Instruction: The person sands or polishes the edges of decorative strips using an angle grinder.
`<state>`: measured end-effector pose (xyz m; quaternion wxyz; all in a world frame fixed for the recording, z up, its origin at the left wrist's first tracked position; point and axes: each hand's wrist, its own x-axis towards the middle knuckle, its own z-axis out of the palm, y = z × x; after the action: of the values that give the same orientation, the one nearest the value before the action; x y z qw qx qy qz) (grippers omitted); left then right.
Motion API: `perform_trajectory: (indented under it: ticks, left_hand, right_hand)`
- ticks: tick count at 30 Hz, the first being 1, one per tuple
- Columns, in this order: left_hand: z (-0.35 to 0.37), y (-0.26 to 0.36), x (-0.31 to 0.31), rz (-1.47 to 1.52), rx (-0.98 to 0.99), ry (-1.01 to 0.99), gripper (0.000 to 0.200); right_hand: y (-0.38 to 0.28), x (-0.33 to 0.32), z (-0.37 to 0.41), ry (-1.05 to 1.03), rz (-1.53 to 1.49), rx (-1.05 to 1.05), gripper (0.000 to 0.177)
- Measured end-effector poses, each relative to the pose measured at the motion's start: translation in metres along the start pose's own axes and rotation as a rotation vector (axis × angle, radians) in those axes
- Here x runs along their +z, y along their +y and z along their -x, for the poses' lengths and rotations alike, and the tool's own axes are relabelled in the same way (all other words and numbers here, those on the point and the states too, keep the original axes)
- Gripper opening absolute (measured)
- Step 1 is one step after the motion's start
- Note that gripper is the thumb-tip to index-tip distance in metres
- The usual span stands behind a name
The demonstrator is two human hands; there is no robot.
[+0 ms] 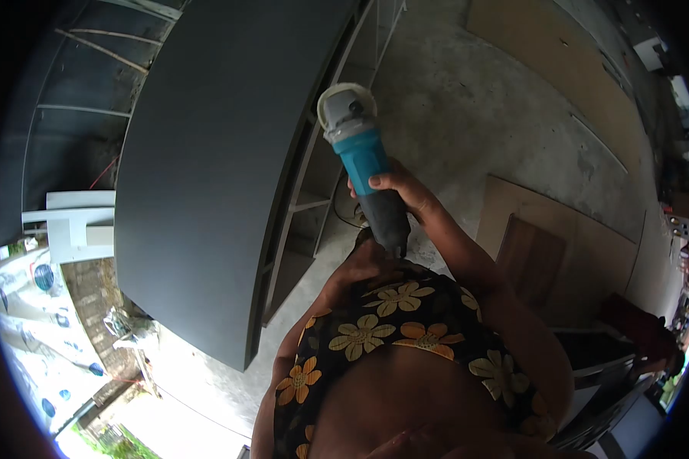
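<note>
A teal and black angle grinder point(367, 164) with a grey head and a pale round disc at its end points away from my body. My right hand point(396, 187) is wrapped round its body, with the thumb across the top. Low beside the tool's rear end is my left hand point(369, 264), near the flowered cloth point(398, 298); its fingers are dark and partly hidden, so what they do is unclear. Left of the grinder stands a long cabinet with a dark grey top panel point(207, 153), its open compartments facing the grinder.
Brown boards point(559, 222) lie on the concrete floor point(436, 84) at the right. White panel pieces point(80, 222) are at the left edge. A person in dark red point(639, 329) is at the lower right. A thin dark cable loops beside the cabinet.
</note>
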<state>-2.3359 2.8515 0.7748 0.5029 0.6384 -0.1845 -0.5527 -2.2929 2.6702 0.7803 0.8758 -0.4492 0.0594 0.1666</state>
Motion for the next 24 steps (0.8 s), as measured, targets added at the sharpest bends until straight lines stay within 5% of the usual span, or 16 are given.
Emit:
perform_trajectory:
  ticks: [3, 8, 11, 14, 24]
  left_hand:
    - [-0.032, -0.009, -0.004, 0.059, 0.173, -0.006, 0.048]
    - [-0.076, -0.010, -0.035, 0.002, -0.001, -0.139, 0.033]
    - [-0.102, -0.016, -0.052, -0.353, 0.082, 0.166, 0.025]
    - [-0.124, -0.015, -0.073, -0.278, 0.183, 0.281, 0.020]
    - [-0.264, -0.006, -0.129, -0.716, 0.194, 0.787, 0.016]
  right_hand:
    - [-0.017, -0.015, -0.017, 0.106, -0.082, -0.110, 0.060]
    - [-0.038, -0.053, -0.032, 0.332, -0.302, -0.183, 0.059]
    - [-0.046, -0.086, -0.039, 0.441, -0.419, -0.234, 0.058]
    - [-0.049, -0.124, -0.052, 0.518, -0.528, -0.273, 0.056]
    - [-0.104, -0.307, -0.082, 0.614, -0.758, -0.210, 0.050]
